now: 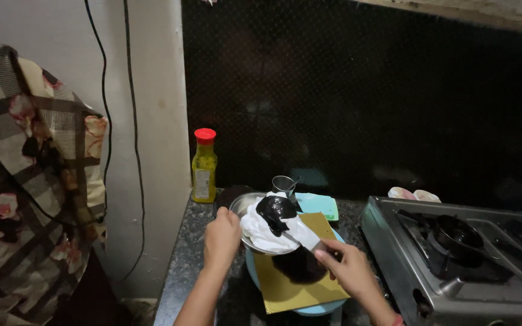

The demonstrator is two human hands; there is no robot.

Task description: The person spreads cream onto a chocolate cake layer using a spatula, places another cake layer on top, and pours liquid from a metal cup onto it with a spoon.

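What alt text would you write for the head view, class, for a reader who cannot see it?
On a dark counter, the left hand holds a steel bowl of white cream while the right hand holds a flat spatula lifting dark chocolate over a gold board. A yellow bottle stands behind, a gas stove at right.

Both hands (222, 232) (348, 265) at steel bowl (243, 205) of white cream (261, 232)
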